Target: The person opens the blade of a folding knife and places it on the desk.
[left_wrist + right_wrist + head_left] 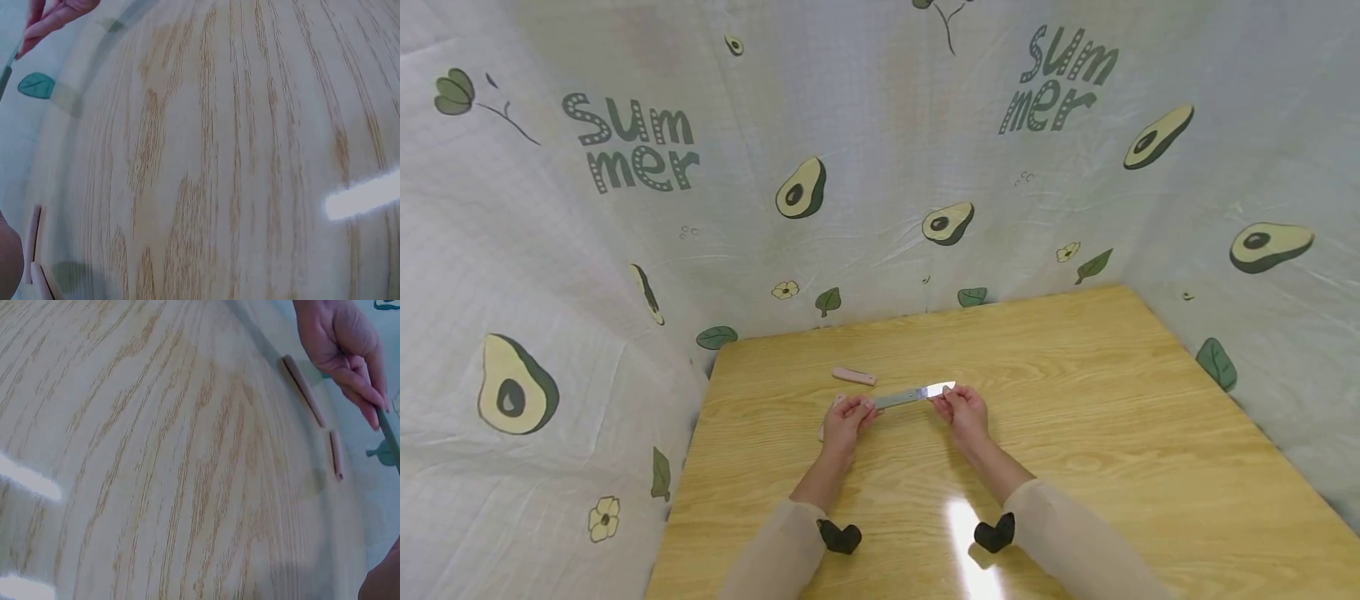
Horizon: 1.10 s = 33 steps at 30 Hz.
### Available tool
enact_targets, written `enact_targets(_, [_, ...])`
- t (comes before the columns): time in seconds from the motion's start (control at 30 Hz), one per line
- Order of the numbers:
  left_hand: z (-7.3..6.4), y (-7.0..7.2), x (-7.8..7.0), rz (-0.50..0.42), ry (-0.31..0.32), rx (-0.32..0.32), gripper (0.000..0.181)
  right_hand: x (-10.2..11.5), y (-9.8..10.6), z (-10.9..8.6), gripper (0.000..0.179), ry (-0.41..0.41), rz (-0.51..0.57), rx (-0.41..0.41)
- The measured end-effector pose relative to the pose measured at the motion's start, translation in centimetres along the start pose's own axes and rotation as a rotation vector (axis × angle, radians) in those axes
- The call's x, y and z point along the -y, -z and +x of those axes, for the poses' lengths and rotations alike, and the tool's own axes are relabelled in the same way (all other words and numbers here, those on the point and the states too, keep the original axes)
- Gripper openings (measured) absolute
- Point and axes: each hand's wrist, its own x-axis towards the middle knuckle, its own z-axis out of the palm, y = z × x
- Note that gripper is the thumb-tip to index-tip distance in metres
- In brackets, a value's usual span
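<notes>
Left hand [847, 417]: fingers clamped on the butt end of the knife [916, 395], rest of the green handle [897, 400] exposed. Near pink bar [305, 392] lies just beside/behind that hand, partly hidden in the head view. Far pink bar [853, 377] lies a bit further back, apart from the fingers. Both bars flat on the table [1075, 358]; can't tell if they're folded knives or loose handles. Prob. parked there to stay within L-hand reach, out of the way of the work.

Knife is held up off the table, spanning the gap btwn hands, blade [937, 390] extended approx. in line w/ handle. Two-end hold prob. there to keep it steady and let both ends be controlled at once.

Right hand [964, 414]: thumb + fingers pinching the blade close to the tip, prob. on the flats to avoid the cutting edge; edge direction n/a at this res.

Containers: none that I can see. Knife is btwn the hands, bars sit directly on the tabletop. Bright glare on the near side of the table, btwn the sleeves [1067, 533]. Printed curtain [880, 267] runs behind and along both sides.
</notes>
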Motion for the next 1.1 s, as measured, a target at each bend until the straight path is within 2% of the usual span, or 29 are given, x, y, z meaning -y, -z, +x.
enact_targets(0.17, [0.0,0.2,0.0,-0.016,0.009,-0.020,0.007,-0.1,-0.1,0.0,0.024,-0.004,0.009,-0.021])
enact_targets(0.4, [0.4,0.1,-0.2,0.004,0.039,-0.027,0.027,0.4,0.3,0.6,0.016,-0.030,-0.044,-0.067])
enact_targets(0.53, [0.7,-0.2,-0.1,-0.004,0.035,-0.031,0.033,0.5,0.4,0.7,0.015,-0.036,-0.019,-0.104])
enact_targets(0.7, [1.3,-1.0,0.2,0.018,0.018,-0.073,0.041,0.7,0.3,1.1,0.010,-0.051,0.013,-0.155])
enact_targets(0.93, [2.0,-2.1,0.5,-0.014,-0.008,-0.178,0.034,1.4,-0.6,1.2,0.005,-0.063,0.000,-0.197])
enact_targets(1.1, [2.1,-2.5,0.7,-0.032,0.000,-0.211,0.035,1.4,-0.8,1.5,0.004,-0.081,-0.006,-0.232])
